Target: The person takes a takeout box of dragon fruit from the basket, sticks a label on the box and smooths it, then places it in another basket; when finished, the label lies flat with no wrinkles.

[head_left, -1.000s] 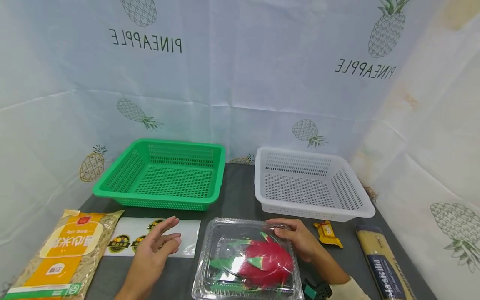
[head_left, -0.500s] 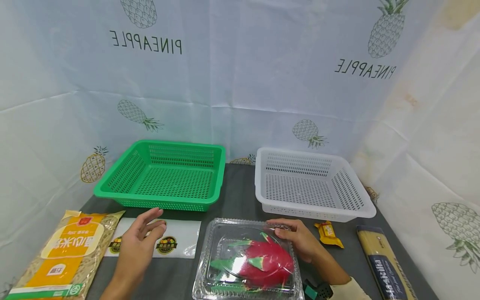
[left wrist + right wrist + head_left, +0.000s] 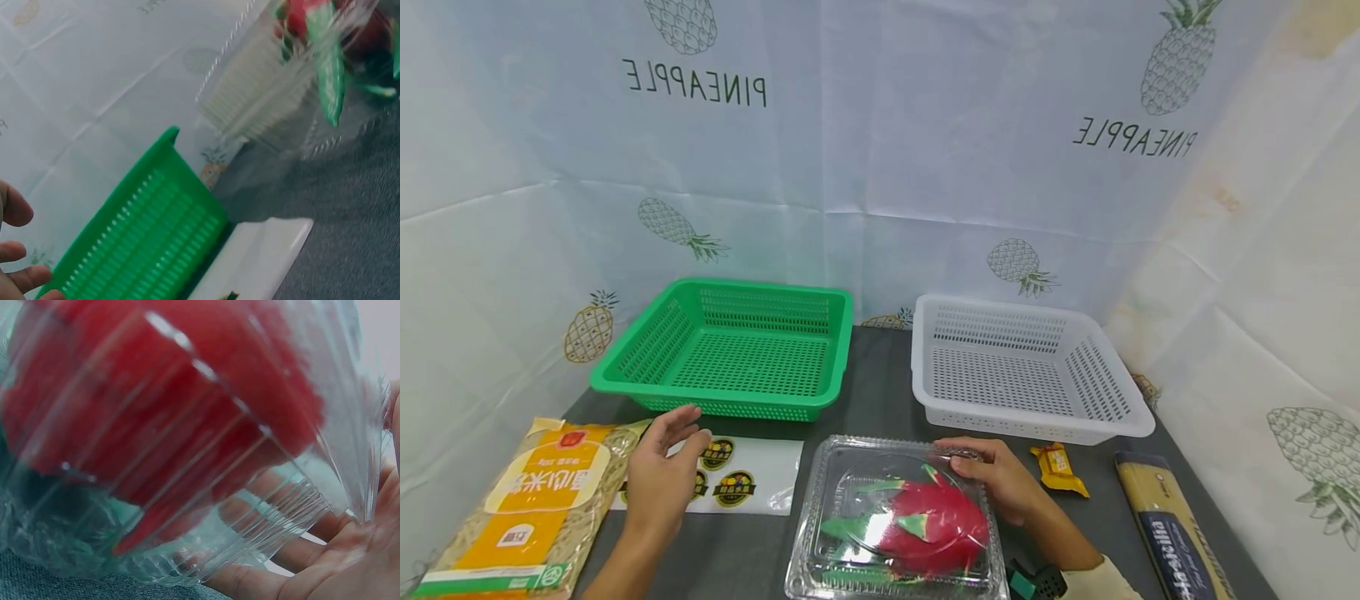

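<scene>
A clear plastic clamshell box [image 3: 820,500] with a red, green-tipped dragon fruit [image 3: 936,521] inside is at the front middle. My right hand [image 3: 1000,479] grips its right far corner, thumb on the lid edge. In the right wrist view, the fingers [image 3: 300,550] of that hand reach beneath the box, whose ribbed wall covers them in part. To the left, my left hand [image 3: 658,479] holds nothing, its fingers relaxed. In the head view it overlaps a white sheet [image 3: 778,467] of round black-and-yellow fruit stickers [image 3: 734,488], hiding some of them.
Behind stand a green basket [image 3: 752,358] and a white basket [image 3: 1000,375], both empty. A bag of millet [image 3: 542,500] lies at the left. A small yellow-wrapped snack [image 3: 1058,471] and a pack of spaghetti [image 3: 1172,525] lie at the right.
My left hand has moved left across the sticker sheet toward the millet bag, uncovering stickers on its right. My right hand and the box have stayed in place.
</scene>
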Demonstrator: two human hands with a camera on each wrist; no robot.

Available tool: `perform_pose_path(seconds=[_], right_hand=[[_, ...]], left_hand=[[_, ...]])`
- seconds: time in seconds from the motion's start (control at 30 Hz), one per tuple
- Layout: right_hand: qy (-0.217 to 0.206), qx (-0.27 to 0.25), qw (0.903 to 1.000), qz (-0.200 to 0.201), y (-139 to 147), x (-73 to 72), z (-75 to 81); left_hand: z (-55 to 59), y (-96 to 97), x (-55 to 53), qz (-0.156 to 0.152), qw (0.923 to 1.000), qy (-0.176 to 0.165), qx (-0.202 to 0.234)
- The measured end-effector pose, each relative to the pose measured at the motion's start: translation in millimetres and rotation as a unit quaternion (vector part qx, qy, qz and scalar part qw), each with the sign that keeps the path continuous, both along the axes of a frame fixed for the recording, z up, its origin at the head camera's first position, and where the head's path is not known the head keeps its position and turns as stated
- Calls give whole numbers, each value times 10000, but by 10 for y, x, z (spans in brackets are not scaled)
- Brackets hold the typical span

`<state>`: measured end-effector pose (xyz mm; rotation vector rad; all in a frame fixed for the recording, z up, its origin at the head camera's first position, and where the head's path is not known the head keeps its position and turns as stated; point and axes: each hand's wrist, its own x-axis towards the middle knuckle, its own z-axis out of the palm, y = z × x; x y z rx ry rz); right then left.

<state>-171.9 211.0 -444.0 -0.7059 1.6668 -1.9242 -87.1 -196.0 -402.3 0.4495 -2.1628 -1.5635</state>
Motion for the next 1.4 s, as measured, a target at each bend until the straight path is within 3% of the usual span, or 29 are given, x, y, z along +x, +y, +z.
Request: perform_pose_path(seconds=[0.27,0.47,0.67,0.87,1.17,1.4], right_hand=[[27,17,10000,8,11,2,2],[54,89,9999,-26,9,-2,-7],[74,61,10000,5,8,-8,-15],[83,72,9999,6,6,-6,-13],[-35,51,10000,-10,-2,-1,-2],[1,20,10000,17,9,-4,-1]], left_hand=[[-176,-113,-130,-7,10000,-96,-8],[-267,-148,-167,43,10000,-37,-36],[-434,-206,-229,291,9973,133,-655],[-594,-232,-256,492,9924,97,-1121],[-723,-269,-292,490,9902,-40,-1304],[-770,-263,-307,297,9841,-59,-1749]])
